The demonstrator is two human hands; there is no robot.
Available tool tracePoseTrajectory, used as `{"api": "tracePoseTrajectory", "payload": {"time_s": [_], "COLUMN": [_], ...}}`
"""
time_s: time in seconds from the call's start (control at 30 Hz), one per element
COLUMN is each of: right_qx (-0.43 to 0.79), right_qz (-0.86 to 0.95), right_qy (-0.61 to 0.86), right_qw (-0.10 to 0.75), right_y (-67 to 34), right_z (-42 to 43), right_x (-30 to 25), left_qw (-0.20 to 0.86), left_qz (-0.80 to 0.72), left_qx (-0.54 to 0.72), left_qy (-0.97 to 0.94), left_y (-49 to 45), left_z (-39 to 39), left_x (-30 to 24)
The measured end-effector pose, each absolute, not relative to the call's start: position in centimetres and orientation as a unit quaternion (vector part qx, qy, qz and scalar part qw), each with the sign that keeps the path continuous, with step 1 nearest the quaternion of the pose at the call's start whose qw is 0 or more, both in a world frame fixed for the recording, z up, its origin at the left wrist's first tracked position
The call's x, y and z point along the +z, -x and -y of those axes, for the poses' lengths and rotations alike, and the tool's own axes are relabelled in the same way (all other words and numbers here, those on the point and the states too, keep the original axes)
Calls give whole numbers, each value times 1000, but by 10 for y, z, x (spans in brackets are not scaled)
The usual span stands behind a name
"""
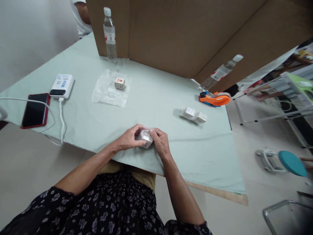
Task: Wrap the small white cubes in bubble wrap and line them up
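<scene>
Between my two hands, near the table's front edge, is a small box wrapped in bubble wrap (146,139). My left hand (132,137) grips it from the left, thumb along the near side and fingers at the far side. On the right, my right hand (159,139) pinches the wrap at the top edge. Further off lies a flat sheet of bubble wrap (107,89) with a small printed carton (120,83) on it. To the right, two small cartons (189,112) sit in clear wrapping.
An orange tape dispenser (217,99) lies at the right edge. Water bottles (111,40) stand by a tall cardboard panel (156,36) at the back. A power bank (62,85), a cable and a phone (35,111) are on the left. A teal stool (292,163) stands right of the table.
</scene>
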State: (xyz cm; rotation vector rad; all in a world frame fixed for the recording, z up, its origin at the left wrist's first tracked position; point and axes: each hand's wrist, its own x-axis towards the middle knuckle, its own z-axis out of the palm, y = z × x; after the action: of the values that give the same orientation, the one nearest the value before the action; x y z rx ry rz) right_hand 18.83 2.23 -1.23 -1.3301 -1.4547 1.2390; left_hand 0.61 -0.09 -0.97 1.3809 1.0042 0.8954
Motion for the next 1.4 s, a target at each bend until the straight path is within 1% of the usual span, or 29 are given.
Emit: {"api": "tracePoseTrajectory", "payload": {"time_s": [0.13, 0.33, 0.6, 0.67, 0.77, 0.87, 1.0, 1.13, 1.23, 1.4], "right_qx": [466, 440, 477, 514, 550, 542, 511, 467, 426, 364], "right_qz": [562, 573, 567, 532, 468, 455, 509, 586, 642, 719], "right_qy": [537, 537, 532, 528, 527, 522, 511, 502, 502, 494], "right_qw": [423, 436, 409, 416, 448, 476, 468, 432, 393, 326], "right_y": [-183, -178, -183, -179, -172, -169, -174, -178, -179, -184], "right_z": [-20, -17, -24, -30, -36, -39, -35, -30, -29, -32], "right_x": [-21, -24, -7, -5, -6, -7, -4, 4, 8, 13], "left_qw": [571, 620, 698, 710, 718, 713, 701, 631, 604, 532], "left_qz": [-446, -419, -402, -386, -369, -376, -393, -452, -480, -523], "left_qx": [381, 412, 389, 385, 389, 393, 371, 355, 345, 356], "left_qy": [-574, -520, -447, -446, -443, -443, -465, -520, -535, -563], "left_y": [-6, -5, 0, 1, 2, 1, -1, 0, -1, -6], "left_z": [-1, -2, -8, -9, -10, -10, -13, -18, -19, -17], "left_x": [-9, -14, -11, -9, -6, -3, -1, -2, -3, -4]}}
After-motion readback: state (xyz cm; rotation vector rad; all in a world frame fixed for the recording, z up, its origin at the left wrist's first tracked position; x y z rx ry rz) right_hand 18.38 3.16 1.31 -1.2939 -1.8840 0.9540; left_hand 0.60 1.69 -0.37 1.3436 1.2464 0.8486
